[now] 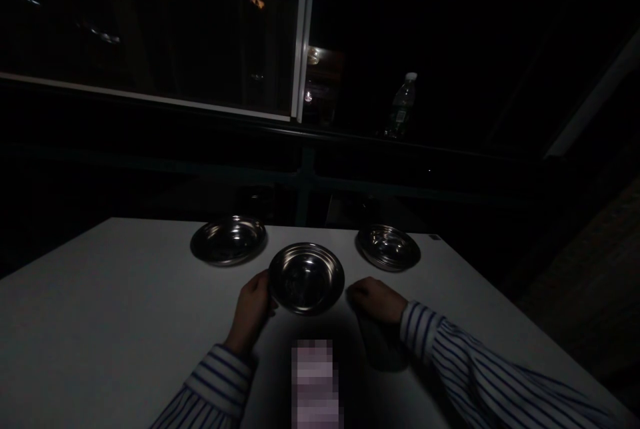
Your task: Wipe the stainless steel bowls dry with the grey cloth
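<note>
The middle metal bowl [307, 282] is in the left hand's [253, 302] grip, pinched at its left rim, not yet let go. Right of it, the right hand [377, 299] has curled fingers; whether its grip holds anything, I cannot tell. The far-left bowl [229, 242] and far-right bowl [389, 247] already stand unheld on the table [125, 295].

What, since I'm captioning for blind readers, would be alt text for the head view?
Left hand and right hand, in striped sleeves, flank a metal bowl at a dim white table. Two more bowls sit farther back; beyond is a bottle.
</note>
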Action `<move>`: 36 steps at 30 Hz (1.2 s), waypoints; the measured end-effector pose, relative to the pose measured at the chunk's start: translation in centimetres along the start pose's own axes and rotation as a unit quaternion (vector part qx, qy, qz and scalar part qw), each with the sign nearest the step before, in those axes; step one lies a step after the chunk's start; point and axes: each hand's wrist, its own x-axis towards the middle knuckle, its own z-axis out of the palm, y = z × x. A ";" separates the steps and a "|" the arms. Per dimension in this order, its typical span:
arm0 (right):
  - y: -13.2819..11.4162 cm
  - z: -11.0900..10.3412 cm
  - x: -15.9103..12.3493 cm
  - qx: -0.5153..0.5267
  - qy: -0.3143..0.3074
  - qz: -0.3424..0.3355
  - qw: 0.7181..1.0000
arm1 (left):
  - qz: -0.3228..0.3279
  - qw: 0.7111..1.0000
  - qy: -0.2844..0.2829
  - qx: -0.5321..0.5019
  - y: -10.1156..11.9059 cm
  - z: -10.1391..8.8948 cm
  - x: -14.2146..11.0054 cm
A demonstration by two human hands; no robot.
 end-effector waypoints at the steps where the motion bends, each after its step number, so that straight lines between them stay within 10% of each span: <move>1: -0.2 0.2 0.4 0.007 -0.017 0.005 1.000 | -0.002 1.000 -0.003 -0.005 0.0 0.1 0.1; 19: 2.8 -2.7 4.1 0.175 -0.020 0.084 0.981 | -0.084 0.991 -0.052 -0.091 1.4 5.4 2.1; 30: 4.1 -6.7 -0.5 0.232 0.024 0.069 0.970 | -0.007 0.998 0.047 0.031 3.8 4.4 0.8; 36: 6.0 -11.2 -2.9 0.234 0.121 0.091 0.960 | 0.016 0.995 -0.059 0.074 6.5 7.2 -2.2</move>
